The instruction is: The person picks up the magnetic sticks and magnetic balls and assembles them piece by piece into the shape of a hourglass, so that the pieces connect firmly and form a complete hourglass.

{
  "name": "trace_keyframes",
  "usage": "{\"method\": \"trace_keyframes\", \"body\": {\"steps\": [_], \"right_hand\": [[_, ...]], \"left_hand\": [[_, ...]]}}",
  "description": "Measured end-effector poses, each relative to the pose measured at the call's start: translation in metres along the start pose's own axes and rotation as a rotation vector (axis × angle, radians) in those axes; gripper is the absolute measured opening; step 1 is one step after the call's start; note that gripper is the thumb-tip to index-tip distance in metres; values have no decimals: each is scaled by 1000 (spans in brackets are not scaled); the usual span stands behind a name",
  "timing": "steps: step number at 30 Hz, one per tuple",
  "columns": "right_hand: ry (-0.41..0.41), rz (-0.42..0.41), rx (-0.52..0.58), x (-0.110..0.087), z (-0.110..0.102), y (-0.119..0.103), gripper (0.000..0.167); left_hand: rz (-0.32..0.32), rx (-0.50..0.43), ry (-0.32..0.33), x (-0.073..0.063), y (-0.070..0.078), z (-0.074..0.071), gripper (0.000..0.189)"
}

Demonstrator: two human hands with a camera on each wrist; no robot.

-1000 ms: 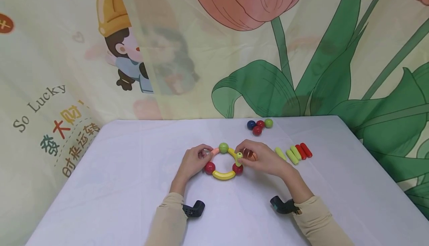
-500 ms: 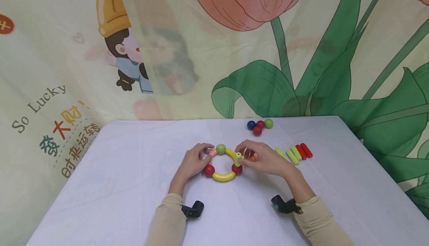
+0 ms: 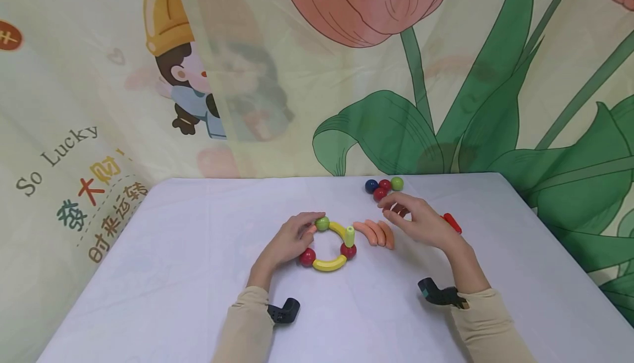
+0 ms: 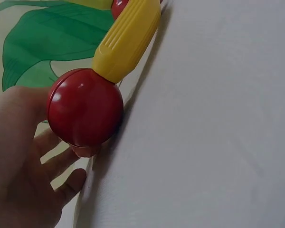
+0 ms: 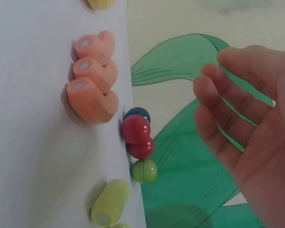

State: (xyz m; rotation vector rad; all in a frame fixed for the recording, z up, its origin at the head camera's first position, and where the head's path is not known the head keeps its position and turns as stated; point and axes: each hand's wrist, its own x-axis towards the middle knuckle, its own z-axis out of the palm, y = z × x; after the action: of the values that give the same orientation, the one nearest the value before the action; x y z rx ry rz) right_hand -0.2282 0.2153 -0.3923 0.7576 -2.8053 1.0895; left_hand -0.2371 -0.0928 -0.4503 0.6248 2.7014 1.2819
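A ring of toy pieces lies on the table: a green ball (image 3: 322,224), two yellow curved sticks (image 3: 329,264), two red balls (image 3: 307,257) and a pink curved stick mostly hidden by fingers. A light green stick (image 3: 349,236) stands upright on the ring's right red ball (image 3: 348,251). At the upper left of the ring, my left hand (image 3: 291,240) grips the pink stick, its fingertips by the green ball. My right hand (image 3: 415,219) hovers holding nothing, fingers loosely bent, right of the pink curved sticks (image 3: 375,233) and just in front of the loose balls.
Loose red, blue and green balls (image 3: 397,183) sit together near the table's back edge. A red stick (image 3: 452,223) shows beyond my right hand, and a light green stick (image 5: 109,203) appears in the right wrist view. A printed cloth (image 3: 277,154) hangs behind the table.
My right hand has let go of the light green stick, now standing on the red ball, and moved right and back. The ring has shifted slightly left and toward me, turning a little.
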Motion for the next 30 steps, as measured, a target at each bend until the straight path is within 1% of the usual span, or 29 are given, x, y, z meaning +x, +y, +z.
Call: {"method": "trace_keyframes", "body": {"steps": [3,5,7,9,12,14,16,18,20,24,27,30], "right_hand": [[0,28,1,-2,-5,3,21],[2,37,-3,-4,-7,5,20],[6,44,-11,-4,-9,6,20],[10,47,-17,-5,-11,7,19],[7,46,-15,-5,-12,7,19],[1,43,-6,-4,-12,8,19],[-6,41,-3,-4,-11,8,19],[-11,44,-2,-4,-11,8,19],[-14,46,-3,-4,-11,8,20],[-19,65,0,-4,-12,9,19],[-24,92,-3,-5,-14,11,19],[-28,118,-11,-7,-17,13,19]], "left_hand": [[-28,14,27,0,1,0,35],[-30,20,47,0,2,0,30],[-46,20,47,1,3,0,27],[-56,25,36,1,4,1,28],[-74,22,3,0,6,1,32],[-69,22,-17,0,6,2,31],[-56,27,-20,0,6,2,26],[-45,55,-5,1,6,3,20],[-44,97,24,2,6,2,15],[-83,179,68,2,6,0,11],[-104,209,73,1,7,-2,10],[-100,237,67,0,10,-3,9]]}}
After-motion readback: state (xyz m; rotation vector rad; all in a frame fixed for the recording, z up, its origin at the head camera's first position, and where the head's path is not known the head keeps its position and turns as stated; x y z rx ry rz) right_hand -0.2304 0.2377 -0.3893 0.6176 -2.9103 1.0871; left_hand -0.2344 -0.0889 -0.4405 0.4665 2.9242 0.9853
